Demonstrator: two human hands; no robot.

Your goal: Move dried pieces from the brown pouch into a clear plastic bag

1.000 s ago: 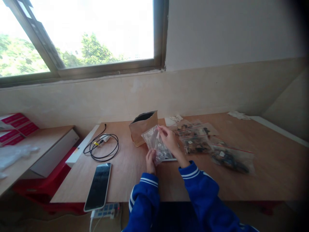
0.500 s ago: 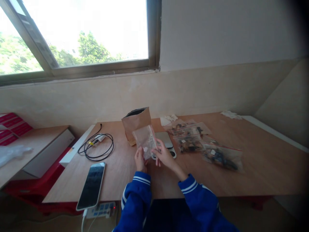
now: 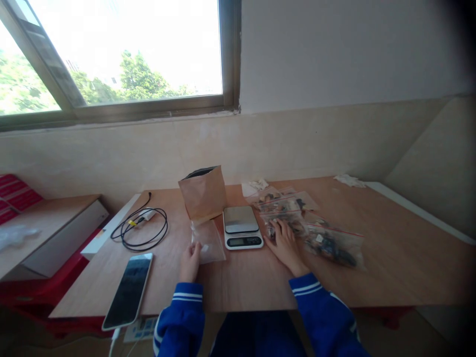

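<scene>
My left hand (image 3: 190, 260) pinches the side of a clear zip-lock bag (image 3: 211, 243), which lies on the table just in front of an upright brown paper bag (image 3: 204, 193). Over a zip-lock bag of small dark and brown parts (image 3: 297, 225) rests my right hand (image 3: 284, 243), thumb and fingers apart, its fingertips at the bag's near left part. Between the two hands stands a kitchen scale (image 3: 243, 241) with a bare metal plate. Further zip-lock bags of parts lie behind my right hand, and one with a dark blue-black item (image 3: 334, 248) lies to its right.
A coiled black cable (image 3: 145, 245) lies at the left, with a phone (image 3: 128, 290) on the table's front-left edge, a white cable plugged into it. Crumpled white material (image 3: 349, 181) sits at the back right. A power strip (image 3: 139, 329) is below the front edge.
The clear bag has come down from above the scale onto the table at the left, with my left hand on it. My right hand let go of it and moved right to the bags of parts.
</scene>
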